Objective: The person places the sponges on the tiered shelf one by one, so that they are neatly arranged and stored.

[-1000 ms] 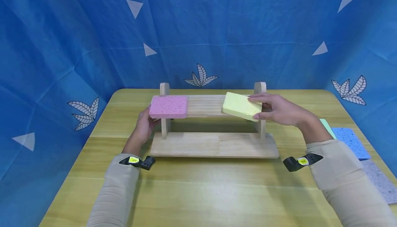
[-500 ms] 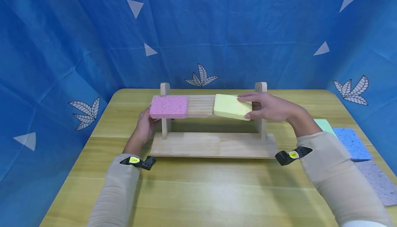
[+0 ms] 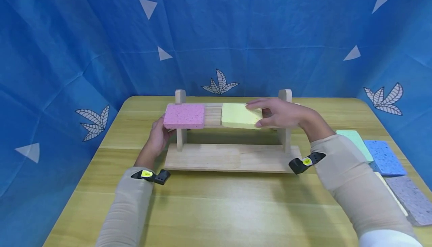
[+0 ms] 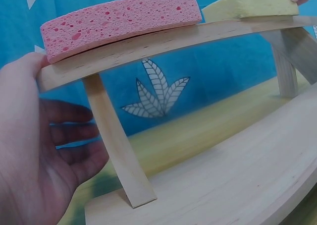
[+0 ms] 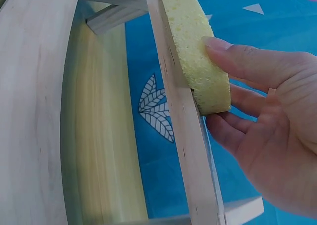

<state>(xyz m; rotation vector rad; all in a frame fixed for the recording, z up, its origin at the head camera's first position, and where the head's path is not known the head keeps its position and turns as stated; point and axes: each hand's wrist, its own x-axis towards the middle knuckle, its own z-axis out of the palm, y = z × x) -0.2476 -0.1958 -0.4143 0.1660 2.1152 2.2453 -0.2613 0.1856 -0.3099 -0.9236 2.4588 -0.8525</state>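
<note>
The right hand (image 3: 281, 113) pinches the yellow sponge (image 3: 238, 116) on the shelf (image 3: 233, 157); the left hand (image 3: 157, 135) grips the shelf's end beside the pink sponge (image 3: 184, 116), which a hard push leftward might dislodge.

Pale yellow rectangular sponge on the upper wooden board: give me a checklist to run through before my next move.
1. Pale yellow rectangular sponge on the upper wooden board: ok, it appears to rest along the top.
2. Gap to the pink speckled rectangular sponge: ok, bare wood shows between the two.
3. Right hand clear of the yellow sponge: not ok, thumb and fingers pinch its right end.
4. Left hand at the board's left end: ok, the hand is up against it.
5. Firmness of that left hold: cannot tell, the board and upright hide part of the fingers.
</note>
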